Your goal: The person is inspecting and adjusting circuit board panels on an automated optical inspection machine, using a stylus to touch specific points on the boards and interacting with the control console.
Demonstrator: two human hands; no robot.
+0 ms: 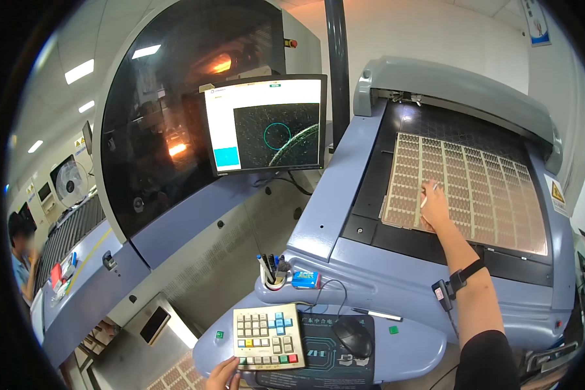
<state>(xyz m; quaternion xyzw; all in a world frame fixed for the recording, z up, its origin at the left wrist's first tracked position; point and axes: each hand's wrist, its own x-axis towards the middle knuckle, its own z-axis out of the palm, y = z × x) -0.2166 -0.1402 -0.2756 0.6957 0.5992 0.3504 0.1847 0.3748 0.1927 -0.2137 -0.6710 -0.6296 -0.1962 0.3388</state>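
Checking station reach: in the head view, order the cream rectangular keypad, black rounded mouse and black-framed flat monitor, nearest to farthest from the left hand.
1. Keypad: its lower-left corner is at the left hand.
2. Mouse: right of keypad.
3. Monitor: beyond both.

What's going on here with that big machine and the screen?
A person's right hand holds a slim white pen-like tool over a copper-coloured circuit-board panel, which lies on the black bed of the blue-grey machine. The left hand is at the lower-left corner of a cream keypad. The monitor shows a dark picture with a ring and a bright curved line. The black computer mouse sits untouched.
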